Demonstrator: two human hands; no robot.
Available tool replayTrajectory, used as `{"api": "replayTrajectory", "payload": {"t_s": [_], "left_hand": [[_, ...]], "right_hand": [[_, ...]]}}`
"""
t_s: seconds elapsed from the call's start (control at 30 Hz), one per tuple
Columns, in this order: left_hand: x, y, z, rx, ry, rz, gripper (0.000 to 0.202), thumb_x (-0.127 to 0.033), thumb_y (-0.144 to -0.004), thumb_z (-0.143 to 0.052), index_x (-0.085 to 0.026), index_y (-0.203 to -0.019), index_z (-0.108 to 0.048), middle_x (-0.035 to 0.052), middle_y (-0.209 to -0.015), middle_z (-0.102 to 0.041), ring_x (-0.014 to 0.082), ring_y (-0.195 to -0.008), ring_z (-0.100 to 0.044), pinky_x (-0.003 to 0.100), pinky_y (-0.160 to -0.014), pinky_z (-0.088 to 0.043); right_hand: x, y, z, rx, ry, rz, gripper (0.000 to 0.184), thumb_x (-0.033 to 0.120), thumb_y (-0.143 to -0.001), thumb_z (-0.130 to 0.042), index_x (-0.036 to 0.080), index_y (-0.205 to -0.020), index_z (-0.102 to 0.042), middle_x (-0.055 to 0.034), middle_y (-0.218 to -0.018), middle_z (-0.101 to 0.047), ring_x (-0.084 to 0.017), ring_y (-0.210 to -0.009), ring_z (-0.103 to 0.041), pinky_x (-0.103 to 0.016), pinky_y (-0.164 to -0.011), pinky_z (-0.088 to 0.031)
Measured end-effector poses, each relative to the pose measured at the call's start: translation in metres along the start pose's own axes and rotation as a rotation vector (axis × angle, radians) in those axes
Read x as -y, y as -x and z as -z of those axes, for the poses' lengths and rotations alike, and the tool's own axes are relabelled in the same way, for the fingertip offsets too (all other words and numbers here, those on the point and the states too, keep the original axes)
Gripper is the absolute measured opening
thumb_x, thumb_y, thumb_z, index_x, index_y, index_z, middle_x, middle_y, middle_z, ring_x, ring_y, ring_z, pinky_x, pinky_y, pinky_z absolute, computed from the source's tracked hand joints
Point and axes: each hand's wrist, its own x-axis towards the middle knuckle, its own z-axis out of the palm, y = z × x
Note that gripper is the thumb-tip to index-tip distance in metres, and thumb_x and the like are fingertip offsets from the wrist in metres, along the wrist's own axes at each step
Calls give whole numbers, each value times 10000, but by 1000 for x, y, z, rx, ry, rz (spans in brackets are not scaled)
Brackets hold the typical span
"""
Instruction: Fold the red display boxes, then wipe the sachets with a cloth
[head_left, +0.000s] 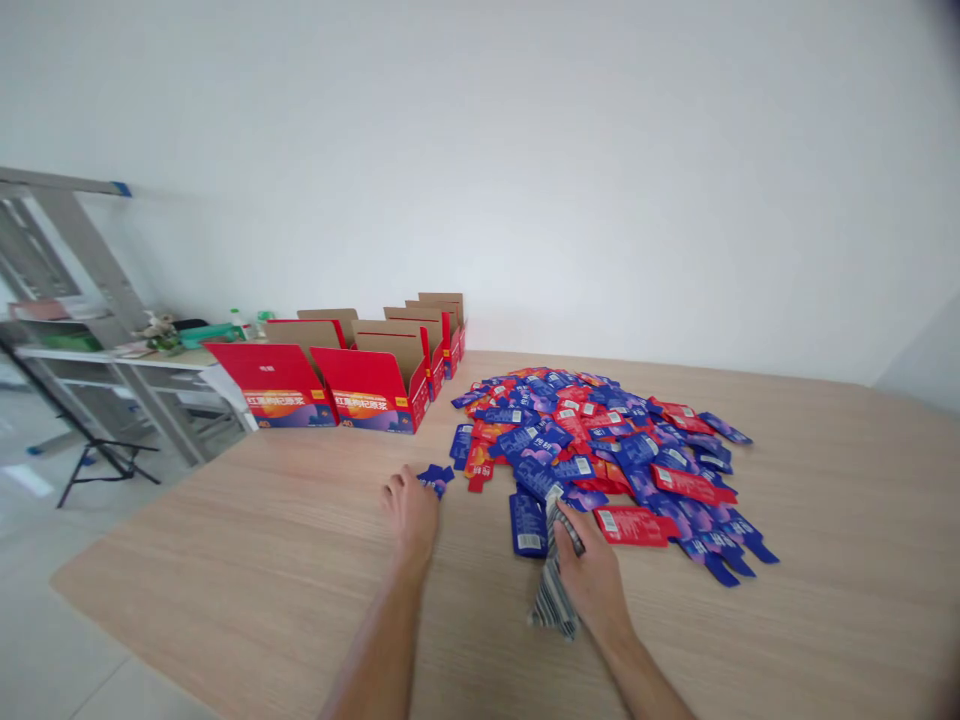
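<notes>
- Across the lower middle of the frame, your two bare hands were well apart over a pale wooden table (300,540).
- Your left hand (411,505), left of centre, had its fingers curled at a small blue carton (436,478), which looked flat. Its left end was hidden by your hand, so you could not tell whether the fingers gripped it or only rested there.
- That carton pointed right from your fingertips, its long axis running roughly sideways and rising slightly; your left hand was clearly the nearer.
- Your right hand (592,565), right of centre, was closed on a striped grey item (553,598), perhaps cloth. It ran roughly up and down the frame, narrow at the top and wider below.
- The striped item's upper end met the near edge of a heap of red and blue cartons (551,435), beside a blue carton with a barcode (528,522).
- Left of the heap, towards the upper left, stood open red boxes (367,385).
</notes>
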Motion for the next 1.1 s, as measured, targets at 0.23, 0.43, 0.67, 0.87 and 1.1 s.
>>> {"api": "replayTrajectory", "payload": {"t_s": [0.23,0.43,0.67,0.87,1.1], "left_hand": [[-64,65,-24,184,278,-384,292,-356,-886,-492,-156,-1045,-633,180,-1071,-624,308,-1091,-532,389,-926,-344],[-87,89,-38,415,318,-371,476,-428,-687,-715,-169,-1068,-592,194,-1123,-616,351,-1146,-523,400,-940,-354],[-77,75,-44,501,578,-113,550,-118,-554,-706,-151,-1088,-581,205,-1111,-643,341,-1119,-574,393,-925,-375],[-65,69,-31,759,941,-127,211,-246,-661,-709,-161,-853,-685,68,-770,-692,235,-733,-649,341,-684,-491],[-73,81,-11,1008,1632,107,556,-186,-655,-749,-181,-1194,-613,110,-1055,-695,219,-865,-666,375,-804,-533]], "right_hand": [[-1,-1,0,-17,24,11,365,366,-901,-520,175,-1171,-673,-125,-1192,-674,-269,-1117,-620,-468,-994,-478],[-8,-2,1,-33,16,-10,343,339,-902,-519,187,-1171,-669,-117,-1190,-672,-267,-1122,-615,-482,-1009,-467],[-4,-3,3,-27,-4,5,328,332,-908,-514,192,-1157,-676,-113,-1186,-677,-262,-1114,-622,-468,-1000,-478],[-3,-3,8,-19,20,14,325,329,-927,-501,199,-1180,-658,-106,-1189,-671,-255,-1119,-615,-465,-987,-487],[15,3,15,-129,52,240,318,256,-942,-514,233,-1243,-615,-113,-1229,-623,-252,-1153,-573,-468,-988,-489]]}}
